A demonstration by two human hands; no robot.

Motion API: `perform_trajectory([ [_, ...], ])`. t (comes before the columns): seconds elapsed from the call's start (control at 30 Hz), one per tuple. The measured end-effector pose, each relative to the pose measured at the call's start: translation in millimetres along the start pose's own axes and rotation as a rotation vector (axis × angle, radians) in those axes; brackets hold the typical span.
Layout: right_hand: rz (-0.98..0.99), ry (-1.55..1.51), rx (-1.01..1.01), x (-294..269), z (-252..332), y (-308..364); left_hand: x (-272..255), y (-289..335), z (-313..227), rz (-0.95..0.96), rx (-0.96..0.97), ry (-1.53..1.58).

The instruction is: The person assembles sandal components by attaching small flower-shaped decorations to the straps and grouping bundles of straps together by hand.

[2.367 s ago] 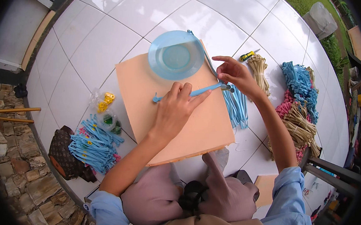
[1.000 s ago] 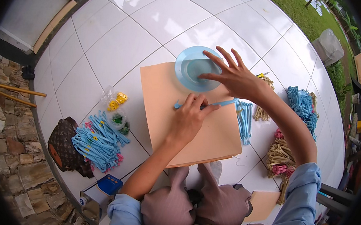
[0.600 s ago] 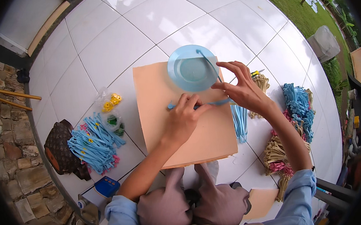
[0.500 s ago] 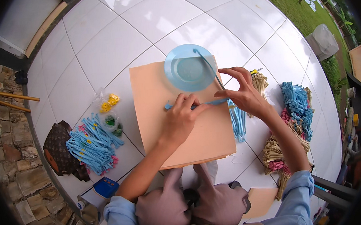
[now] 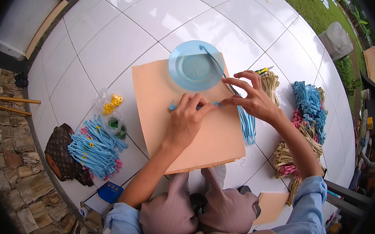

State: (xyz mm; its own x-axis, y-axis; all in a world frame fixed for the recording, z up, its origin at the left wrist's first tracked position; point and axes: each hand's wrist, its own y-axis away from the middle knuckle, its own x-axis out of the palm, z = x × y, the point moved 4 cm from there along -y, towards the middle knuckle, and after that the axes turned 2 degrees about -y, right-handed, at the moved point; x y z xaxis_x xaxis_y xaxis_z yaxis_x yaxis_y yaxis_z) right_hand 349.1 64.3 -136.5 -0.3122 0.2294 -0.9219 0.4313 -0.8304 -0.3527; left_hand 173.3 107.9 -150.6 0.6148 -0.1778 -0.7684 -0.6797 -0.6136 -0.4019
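A narrow blue strap point(image 5: 216, 103) lies across the tan board point(image 5: 198, 146) in front of me, with a rounded blue end point(image 5: 172, 106) poking out at the left. My left hand point(image 5: 188, 116) is closed over its middle, fingertips pinched down on it. At its right part, my right hand point(image 5: 253, 96) grips the strap by the thumb, while the upper fingers stay raised and spread. Just beyond my hands a translucent blue plate point(image 5: 176, 74) rests on the board's far edge. A thin dark stick point(image 5: 211, 56) leans from the plate toward my right fingers.
Blue straps with yellow and pink bits point(image 5: 95, 149) lie left, beside a brown patterned bag point(image 5: 59, 147) and bags of yellow pieces point(image 5: 112, 104). On the right are beige bundles point(image 5: 270, 85), a blue bundle point(image 5: 308, 108) and loose blue straps point(image 5: 247, 123). A blue-topped box point(image 5: 110, 193) stands near my left elbow.
My right hand has shifted slightly left, its thumb now closer to my left hand, so less strap shows between them. The board and plate appear slightly higher in view.
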Motion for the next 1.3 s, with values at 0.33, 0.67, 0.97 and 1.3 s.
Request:
perform_trajectory([
  [0.33,-0.009,0.008,-0.014,6.9,-1.1,8.5,1.1,0.2,0.7,0.012,-0.012,0.000],
  [0.67,0.012,-0.059,0.052,3.0,-0.6,5.3,0.8,-0.2,0.7,0.014,-0.013,0.015],
  [0.97,0.185,0.083,0.177,-1.9,7.8,-58.4,2.2,3.4,5.6,0.063,-0.022,0.001],
  [1.3,0.122,0.128,0.078,6.6,3.3,-72.5,2.5,2.4,3.5,0.011,-0.004,-0.020],
])
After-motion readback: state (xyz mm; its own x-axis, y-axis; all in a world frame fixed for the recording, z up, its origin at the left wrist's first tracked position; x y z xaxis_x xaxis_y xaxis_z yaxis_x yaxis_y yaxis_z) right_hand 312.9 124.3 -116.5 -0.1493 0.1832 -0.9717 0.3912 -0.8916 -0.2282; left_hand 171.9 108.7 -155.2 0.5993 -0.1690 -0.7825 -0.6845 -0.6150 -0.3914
